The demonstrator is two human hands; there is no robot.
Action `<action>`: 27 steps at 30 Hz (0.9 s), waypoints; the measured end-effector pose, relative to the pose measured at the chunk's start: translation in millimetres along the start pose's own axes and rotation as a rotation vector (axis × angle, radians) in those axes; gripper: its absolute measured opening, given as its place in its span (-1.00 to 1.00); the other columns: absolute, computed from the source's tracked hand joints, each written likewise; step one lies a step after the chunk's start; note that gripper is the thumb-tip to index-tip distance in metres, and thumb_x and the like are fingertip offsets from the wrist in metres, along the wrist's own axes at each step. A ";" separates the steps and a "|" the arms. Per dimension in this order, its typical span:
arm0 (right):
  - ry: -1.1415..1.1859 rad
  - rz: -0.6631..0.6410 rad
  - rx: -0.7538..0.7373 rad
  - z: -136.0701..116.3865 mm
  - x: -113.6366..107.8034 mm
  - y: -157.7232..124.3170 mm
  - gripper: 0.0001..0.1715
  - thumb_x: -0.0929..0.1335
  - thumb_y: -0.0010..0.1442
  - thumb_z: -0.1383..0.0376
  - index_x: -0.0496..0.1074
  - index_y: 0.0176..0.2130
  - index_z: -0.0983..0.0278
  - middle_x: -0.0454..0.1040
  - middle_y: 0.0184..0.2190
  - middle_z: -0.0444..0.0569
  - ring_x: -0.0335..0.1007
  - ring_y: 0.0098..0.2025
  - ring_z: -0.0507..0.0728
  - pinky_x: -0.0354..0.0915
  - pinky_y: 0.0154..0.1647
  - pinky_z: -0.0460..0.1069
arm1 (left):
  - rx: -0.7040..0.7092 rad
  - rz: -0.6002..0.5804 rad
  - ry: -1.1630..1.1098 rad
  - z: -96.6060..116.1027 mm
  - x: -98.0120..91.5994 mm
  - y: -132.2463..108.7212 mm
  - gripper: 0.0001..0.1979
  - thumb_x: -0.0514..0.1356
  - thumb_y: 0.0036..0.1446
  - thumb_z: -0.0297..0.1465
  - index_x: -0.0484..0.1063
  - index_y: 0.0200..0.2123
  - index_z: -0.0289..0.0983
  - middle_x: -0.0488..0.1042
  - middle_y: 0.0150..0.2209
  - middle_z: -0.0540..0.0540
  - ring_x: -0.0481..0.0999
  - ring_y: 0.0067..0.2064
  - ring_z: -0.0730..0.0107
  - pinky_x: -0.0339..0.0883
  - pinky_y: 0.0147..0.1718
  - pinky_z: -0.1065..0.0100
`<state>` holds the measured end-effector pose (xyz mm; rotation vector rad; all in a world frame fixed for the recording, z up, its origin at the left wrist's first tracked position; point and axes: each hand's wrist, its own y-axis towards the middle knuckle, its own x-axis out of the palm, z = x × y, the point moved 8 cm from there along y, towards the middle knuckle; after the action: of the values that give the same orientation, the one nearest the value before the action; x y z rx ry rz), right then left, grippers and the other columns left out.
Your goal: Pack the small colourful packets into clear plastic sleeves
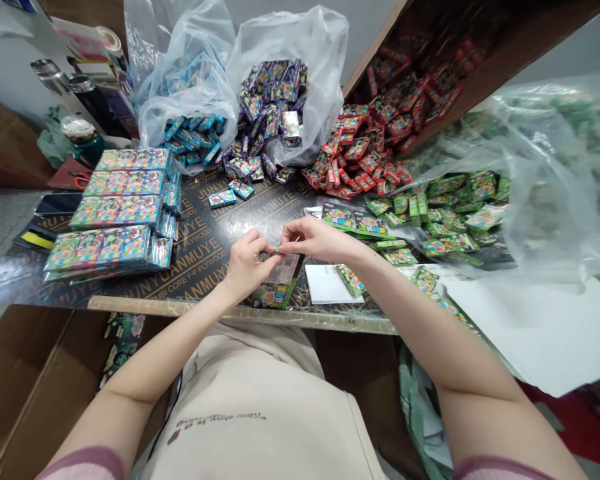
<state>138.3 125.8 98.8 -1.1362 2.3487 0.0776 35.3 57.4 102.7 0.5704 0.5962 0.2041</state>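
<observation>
At the table's front edge lies a printed plastic packet (274, 295), green and black at its near end and see-through higher up. My left hand (250, 261) is closed in a pinch at the packet's far end. Fingertips of my right hand (307, 239) pinch at the same spot, touching or almost touching those of the left. What exactly sits between the fingertips is too small to make out. Just right of the packet are a white paper pad (330, 285) and a small green box (351, 280).
Stacked filled packets (115, 207) stand at left. Along the back are blue boxes (193, 137), purple boxes (275, 93) in a plastic bag, red boxes (370, 143) spilling from a carton, and green boxes (450, 207). Flat printed packets (355, 220) lie right of my hands.
</observation>
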 end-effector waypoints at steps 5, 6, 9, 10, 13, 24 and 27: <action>-0.022 -0.026 0.006 2.0 -1.4 6.3 -0.69 0.42 -0.08 0.12 0.38 -0.56 0.31 0.32 -0.67 -0.21 0.12 -0.58 -0.05 0.01 -0.54 -0.10 | 0.002 0.020 0.024 2.2 -0.6 -1.8 -0.81 0.37 -0.04 -0.43 0.39 -0.53 -0.29 0.32 -0.49 0.04 0.37 -0.43 0.45 0.20 -0.43 0.41; -0.018 -0.020 0.010 2.8 -1.8 6.8 -0.70 0.42 -0.09 0.12 0.38 -0.56 0.31 0.32 -0.67 -0.21 0.12 -0.58 -0.05 0.01 -0.54 -0.10 | 0.004 0.021 0.023 2.6 -0.4 -2.1 -0.81 0.37 -0.05 -0.43 0.39 -0.53 -0.29 0.32 -0.49 0.05 0.37 -0.43 0.45 0.20 -0.43 0.41; 0.031 0.010 0.030 7.1 -1.9 7.0 -0.70 0.44 -0.11 0.14 0.36 -0.57 0.30 0.31 -0.68 -0.22 0.12 -0.59 -0.06 0.01 -0.54 -0.10 | 0.001 0.012 0.008 2.5 -0.1 -1.9 -0.81 0.36 -0.03 -0.42 0.39 -0.52 -0.28 0.31 -0.49 0.05 0.35 -0.44 0.45 0.19 -0.44 0.40; 0.075 0.026 0.040 9.2 -1.7 6.3 -0.69 0.45 -0.13 0.14 0.35 -0.57 0.30 0.31 -0.67 -0.22 0.13 -0.59 -0.06 0.03 -0.54 -0.10 | -0.008 0.007 0.001 1.9 -0.1 -1.2 -0.81 0.36 -0.03 -0.41 0.39 -0.52 -0.28 0.30 -0.49 0.05 0.34 -0.44 0.45 0.19 -0.44 0.40; 0.300 0.108 0.082 18.2 0.9 1.6 -0.64 0.50 -0.23 0.19 0.32 -0.46 0.26 0.33 -0.63 -0.25 0.22 -0.55 -0.03 0.09 -0.52 -0.11 | -0.074 -0.004 -0.038 -2.2 -0.3 0.7 -0.81 0.36 -0.04 -0.41 0.39 -0.53 -0.27 0.31 -0.48 0.04 0.34 -0.42 0.43 0.23 -0.41 0.39; 0.904 0.588 0.233 68.4 21.7 -19.7 -0.59 0.41 0.01 0.02 0.38 -0.16 0.11 0.43 -0.47 -0.15 0.36 -0.50 0.05 0.26 -0.51 -0.04 | -0.689 -0.187 -0.581 -56.3 32.5 -82.7 -0.65 0.33 0.01 -0.15 0.48 -0.30 -0.35 0.50 -0.42 -0.09 0.49 -0.34 0.31 0.41 -0.30 0.29; 0.944 0.720 0.131 69.8 10.9 -29.8 -0.63 0.33 0.13 -0.07 0.39 -0.15 0.07 0.48 -0.36 -0.11 0.44 -0.35 0.05 0.34 -0.37 -0.03 | -0.473 -0.054 -0.321 -34.1 -35.6 -79.9 -0.71 0.22 0.15 -0.21 0.52 -0.19 -0.31 0.56 -0.31 -0.14 0.54 -0.25 0.25 0.45 -0.24 0.25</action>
<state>185.1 117.6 38.6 -0.1721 3.4152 -0.4452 -11.8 -5.6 51.5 0.1220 0.2357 0.1895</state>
